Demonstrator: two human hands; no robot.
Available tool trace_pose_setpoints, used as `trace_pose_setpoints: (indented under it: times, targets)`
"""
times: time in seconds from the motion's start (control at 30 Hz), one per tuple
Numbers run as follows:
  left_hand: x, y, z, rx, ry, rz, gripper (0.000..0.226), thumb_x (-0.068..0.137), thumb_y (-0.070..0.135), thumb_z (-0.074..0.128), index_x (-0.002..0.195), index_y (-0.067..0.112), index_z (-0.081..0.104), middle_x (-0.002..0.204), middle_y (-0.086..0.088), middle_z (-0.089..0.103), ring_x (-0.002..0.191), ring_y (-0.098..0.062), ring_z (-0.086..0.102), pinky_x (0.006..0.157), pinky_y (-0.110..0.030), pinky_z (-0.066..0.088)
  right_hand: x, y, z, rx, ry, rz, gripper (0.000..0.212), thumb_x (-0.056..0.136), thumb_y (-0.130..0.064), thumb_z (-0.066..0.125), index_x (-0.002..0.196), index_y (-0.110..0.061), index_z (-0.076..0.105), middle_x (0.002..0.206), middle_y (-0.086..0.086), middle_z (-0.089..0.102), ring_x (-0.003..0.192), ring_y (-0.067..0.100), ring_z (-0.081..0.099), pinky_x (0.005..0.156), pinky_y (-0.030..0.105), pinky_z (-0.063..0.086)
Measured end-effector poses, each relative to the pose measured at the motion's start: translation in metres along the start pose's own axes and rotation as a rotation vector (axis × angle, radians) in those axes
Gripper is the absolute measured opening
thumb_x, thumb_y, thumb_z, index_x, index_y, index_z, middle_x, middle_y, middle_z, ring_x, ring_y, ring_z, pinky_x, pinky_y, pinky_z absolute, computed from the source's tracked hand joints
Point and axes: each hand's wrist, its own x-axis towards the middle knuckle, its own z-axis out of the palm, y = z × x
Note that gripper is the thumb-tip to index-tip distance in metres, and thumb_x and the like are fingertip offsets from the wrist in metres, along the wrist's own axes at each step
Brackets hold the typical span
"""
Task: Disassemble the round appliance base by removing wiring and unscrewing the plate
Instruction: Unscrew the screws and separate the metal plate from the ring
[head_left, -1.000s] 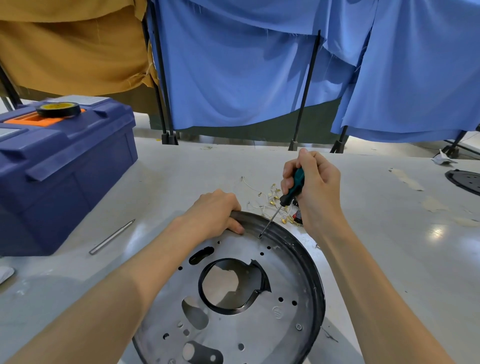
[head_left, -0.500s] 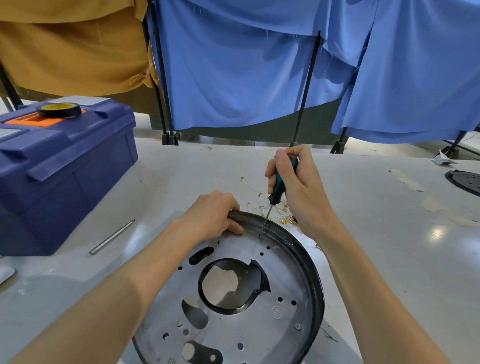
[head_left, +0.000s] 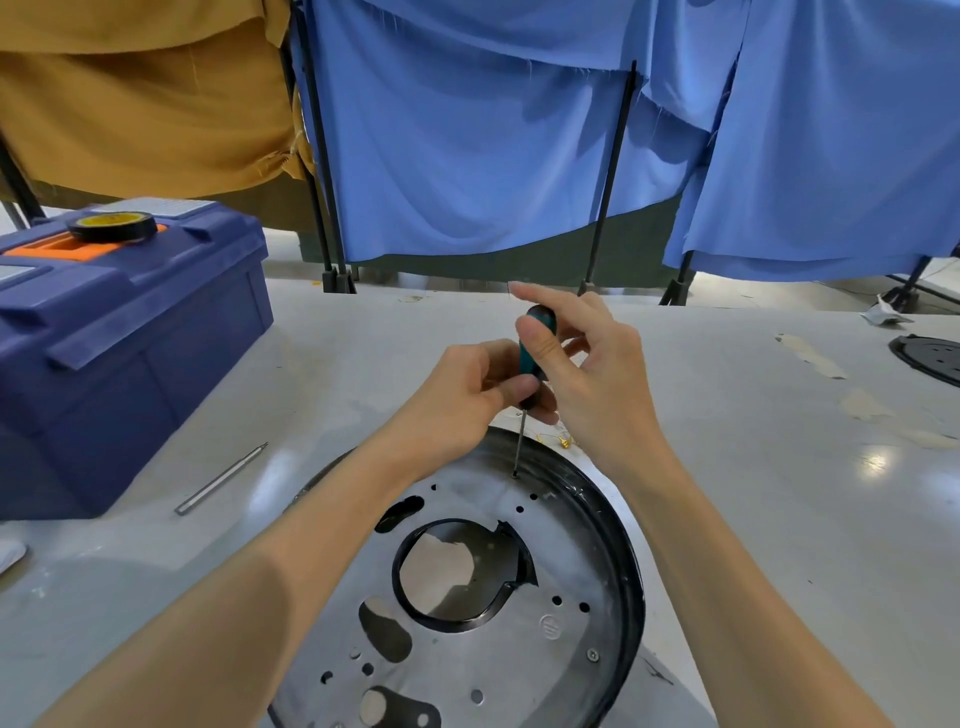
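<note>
Round appliance base (head_left: 519, 654) under an upright screwdriver (head_left: 525, 361), fingers of left hand (head_left: 462, 397) and right hand (head_left: 600, 382) snug around its handle.

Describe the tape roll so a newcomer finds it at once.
Start at the blue toolbox at far left. On its lid, by the orange inset, lies the tape roll: a flat black ring with a yellow core, the only round thing there.

The left hand (head_left: 462, 395) and right hand (head_left: 597, 379) grip one upright screwdriver (head_left: 531, 358) over the round base (head_left: 618, 525). Left of the left hand, bare table (head_left: 753, 467) reaches a loose metal rod (head_left: 222, 478), then a blue toolbox (head_left: 130, 353). Right of the right hand the table is open; gold-tipped wires (head_left: 563, 441) lie just under it.
</note>
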Motion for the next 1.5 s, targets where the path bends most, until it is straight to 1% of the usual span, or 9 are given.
trace_pose_setpoints:
  times: [0.2,0.37,0.63,0.73,0.8,0.9,1.1,1.23,1.5]
  targets:
    - [0.0,-0.003,0.002,-0.027,0.054,0.021,0.014,0.092,0.004,0.059,0.099,0.016,0.065,0.083,0.004,0.075,0.078,-0.011,0.073,0.071,-0.013,0.052,0.0,-0.001,0.003,-0.008,0.051,0.014,0.023,0.075,-0.023,0.081,0.097,-0.021,0.071,0.093,-0.007,0.06,0.086,0.013,0.06,0.075,0.02,0.049]
    - [-0.006,-0.007,0.004,-0.072,0.143,0.04,0.019,0.085,0.01,0.07,0.099,0.001,0.061,0.09,-0.009,0.07,0.073,-0.017,0.073,0.071,-0.021,0.056,-0.001,-0.003,0.008,0.02,0.011,0.024,0.03,0.081,-0.01,0.073,0.108,-0.02,0.072,0.087,-0.002,0.06,0.08,0.017,0.058,0.081,0.032,0.053]
    - [-0.011,-0.013,0.001,-0.231,0.042,-0.073,0.019,0.098,0.009,0.049,0.105,0.011,0.067,0.094,-0.003,0.076,0.09,-0.019,0.073,0.087,-0.019,0.052,0.001,-0.006,-0.004,0.197,-0.154,0.104,0.037,0.093,0.01,0.046,0.108,-0.017,0.066,0.099,0.005,0.068,0.086,0.011,0.068,0.063,0.018,0.055]
    - [-0.008,-0.014,0.003,-0.189,0.032,-0.063,0.013,0.096,0.005,0.053,0.101,0.006,0.064,0.084,-0.002,0.076,0.085,-0.017,0.073,0.079,-0.02,0.054,0.002,-0.01,-0.002,0.077,-0.186,0.066,0.015,0.09,-0.02,0.064,0.105,-0.024,0.067,0.103,-0.007,0.063,0.094,0.008,0.061,0.084,0.024,0.051]
    - [-0.008,-0.016,0.004,-0.151,0.066,-0.04,0.013,0.089,0.006,0.063,0.101,0.002,0.062,0.079,-0.003,0.075,0.079,-0.015,0.073,0.073,-0.019,0.054,0.001,-0.01,0.002,-0.097,-0.155,0.013,0.032,0.079,-0.037,0.076,0.107,-0.025,0.068,0.108,-0.004,0.054,0.098,0.008,0.057,0.09,0.02,0.045]
    - [-0.009,-0.015,0.004,-0.182,0.095,-0.063,0.024,0.085,0.01,0.068,0.106,0.001,0.058,0.085,-0.004,0.076,0.081,-0.017,0.074,0.075,-0.02,0.055,0.001,-0.012,0.008,-0.121,-0.039,-0.027,0.033,0.081,-0.013,0.075,0.114,-0.018,0.07,0.093,-0.003,0.053,0.09,0.012,0.057,0.084,0.011,0.044]
    - [-0.01,-0.017,0.001,-0.196,0.03,-0.066,0.022,0.101,0.012,0.044,0.109,0.01,0.065,0.094,-0.008,0.075,0.09,-0.019,0.073,0.086,-0.024,0.052,0.003,-0.014,0.0,0.023,-0.094,0.069,0.026,0.089,0.002,0.06,0.109,-0.014,0.069,0.103,0.002,0.065,0.101,0.017,0.062,0.094,0.045,0.052]
    - [-0.011,-0.017,0.003,-0.228,0.046,-0.08,0.017,0.093,0.01,0.059,0.103,-0.003,0.062,0.089,-0.014,0.075,0.086,-0.025,0.073,0.079,-0.022,0.055,0.003,-0.016,-0.001,-0.041,-0.054,0.048,0.021,0.077,-0.024,0.079,0.097,-0.024,0.072,0.106,0.001,0.057,0.093,0.008,0.059,0.087,0.021,0.049]
    - [-0.011,-0.015,0.001,-0.227,0.008,-0.087,0.018,0.098,0.009,0.05,0.111,0.01,0.062,0.09,-0.007,0.076,0.087,-0.022,0.073,0.082,-0.023,0.055,0.005,-0.011,-0.004,0.072,-0.069,0.077,0.024,0.09,0.003,0.058,0.107,-0.009,0.07,0.101,0.002,0.069,0.091,0.008,0.068,0.08,0.018,0.053]
